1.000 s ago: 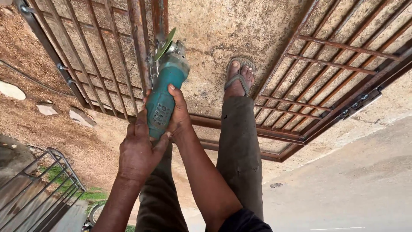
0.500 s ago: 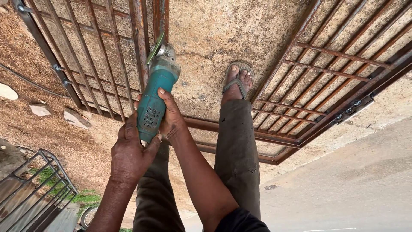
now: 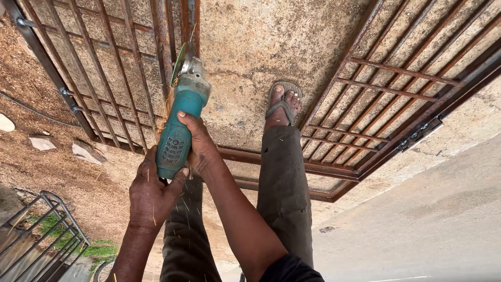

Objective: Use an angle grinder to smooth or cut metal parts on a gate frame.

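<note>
Teal plastic forms the body of an angle grinder [image 3: 180, 128], and both hands are wrapped shut around it. The left hand [image 3: 151, 196] clasps the grinder's rear end from below, its thumb lying up the casing beside the vent grille; the right hand [image 3: 198, 146] closes over the grinder's middle from the side, fingers curled out of sight behind the body. The grinder points away from the person, and its green disc [image 3: 178, 62] stands on edge against a rusty vertical bar of the metal gate [image 3: 334, 172] that lies flat on the concrete ground [image 3: 261, 47]. Thin orange sparks [image 3: 164, 112] stream back from the disc along the grinder's left flank; the exact point of contact is hidden behind the guard. To the right of the grinder, 1 foot in a grey sandal [image 3: 282, 102] stands on the concrete inside the gate frame, the leg in dark trousers [image 3: 284, 183]. The other leg runs under the grinder and its foot cannot be seen. Left of the grinder lies sandy dirt with pale stones [image 3: 42, 142]. A second metal frame [image 3: 47, 235] is cut off at the lower left corner.
</note>
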